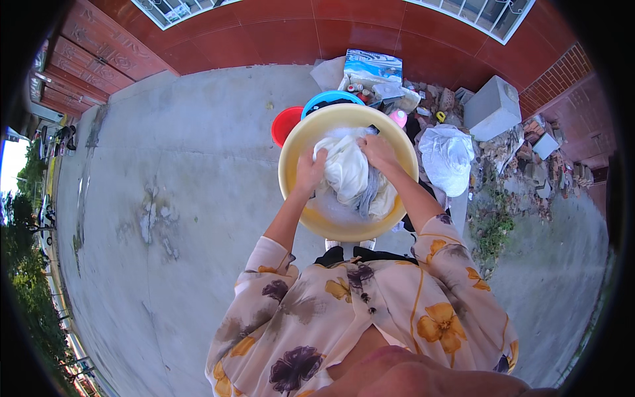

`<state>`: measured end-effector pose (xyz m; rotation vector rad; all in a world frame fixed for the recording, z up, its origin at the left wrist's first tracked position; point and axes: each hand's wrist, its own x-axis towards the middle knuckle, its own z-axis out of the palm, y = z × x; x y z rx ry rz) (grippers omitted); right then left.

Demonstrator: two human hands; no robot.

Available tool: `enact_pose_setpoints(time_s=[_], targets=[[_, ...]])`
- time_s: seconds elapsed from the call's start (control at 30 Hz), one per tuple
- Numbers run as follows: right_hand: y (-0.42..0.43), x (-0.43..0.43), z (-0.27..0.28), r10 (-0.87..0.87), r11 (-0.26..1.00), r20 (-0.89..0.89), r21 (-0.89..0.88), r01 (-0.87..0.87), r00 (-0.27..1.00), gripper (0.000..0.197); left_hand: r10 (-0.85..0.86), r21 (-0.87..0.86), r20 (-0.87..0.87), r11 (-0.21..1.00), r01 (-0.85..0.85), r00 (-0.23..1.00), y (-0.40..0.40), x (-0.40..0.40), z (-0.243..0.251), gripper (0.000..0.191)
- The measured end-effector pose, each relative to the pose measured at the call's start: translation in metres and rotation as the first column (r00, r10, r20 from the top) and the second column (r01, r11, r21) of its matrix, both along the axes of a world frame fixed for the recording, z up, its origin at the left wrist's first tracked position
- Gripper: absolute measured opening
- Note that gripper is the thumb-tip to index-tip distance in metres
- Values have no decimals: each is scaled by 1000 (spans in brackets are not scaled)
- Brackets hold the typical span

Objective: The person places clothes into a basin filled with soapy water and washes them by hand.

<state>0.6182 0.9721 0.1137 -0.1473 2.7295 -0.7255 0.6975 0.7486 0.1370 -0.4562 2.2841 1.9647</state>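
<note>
Wet white cloth point(341, 166) is bunched in a large yellow plastic basin point(325, 229) in front of me. My left hand point(311, 168) grips the cloth's left side, thumb on top. On the other side my right hand point(378, 150) pinches its upper right part; those fingertips are partly hidden in the folds. A grey cloth point(367, 193) lies beside the white one, partly under it. Soapy water with suds point(333, 207) surrounds the laundry. A small dark piece point(373, 129) shows at the basin's far inner wall.
Behind the basin stand a red bucket point(284, 124) and a blue basin point(333, 95) holding dark cloth. A pink-capped bottle point(398, 117) is nearby. White fabric point(446, 159) lies to the right. Farther right are a pale block point(493, 108) and brick rubble point(540, 168).
</note>
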Motion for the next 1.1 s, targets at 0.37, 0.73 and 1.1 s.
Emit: enact_pose_setpoints(time_s=[0.37, 0.73, 1.1], targets=[[-57, 14, -10, 204, 969, 45, 136, -208, 978, 68, -235, -919, 315, 168, 358, 919, 36, 22, -46, 68], [-29, -12, -64, -198, 886, -114, -445, 128, 974, 45, -2, -677, -277, 710, -193, 961, 13, 36, -23, 41], [-22, 60, 89, -300, 765, -299, -642, 42, 906, 42, 82, -244, -406, 950, -194, 910, 45, 53, 1, 53]])
